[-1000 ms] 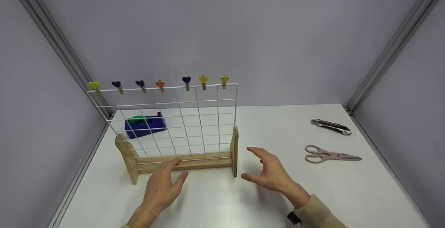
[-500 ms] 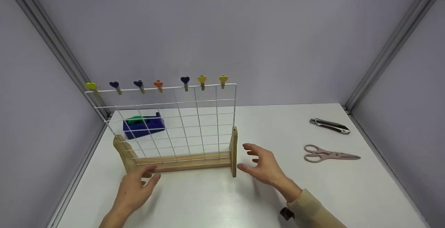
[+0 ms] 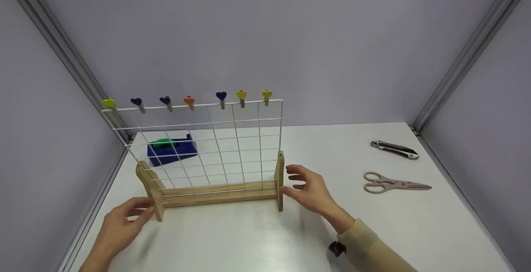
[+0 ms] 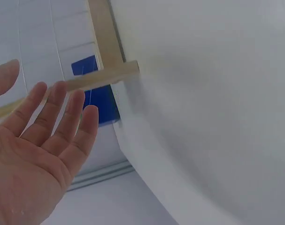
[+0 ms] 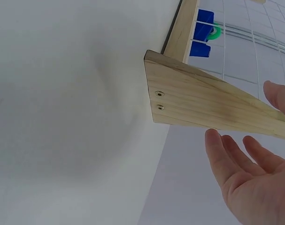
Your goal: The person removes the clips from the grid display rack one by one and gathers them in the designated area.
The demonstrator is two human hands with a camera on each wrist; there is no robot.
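A white wire grid rack [image 3: 220, 197] with wooden end posts and a wooden crossbar stands upright on the table. Heart-topped clothespins in yellow, purple and orange, such as the orange clothespin [image 3: 189, 101], line its top wire. My left hand [image 3: 120, 224] is at the left post, fingers relaxed and thumb apart, the post near its fingertips. In the left wrist view its palm faces the rack with loosely spread fingers. Beside the right post, my right hand [image 3: 313, 191] has its thumb and fingers spread to either side of the wood [image 5: 198, 93]. Neither hand grips anything.
Behind the grid sits a blue tape dispenser [image 3: 174, 151] with a green roll. Pink scissors [image 3: 396, 184] lie on the right of the white table [image 3: 232, 243], and a utility knife [image 3: 395, 149] lies behind them. Grey walls enclose the back and sides.
My left hand has moved left from in front of the crossbar to the left post. My right hand has shifted slightly left and away, up to the right post. The rack stays put.
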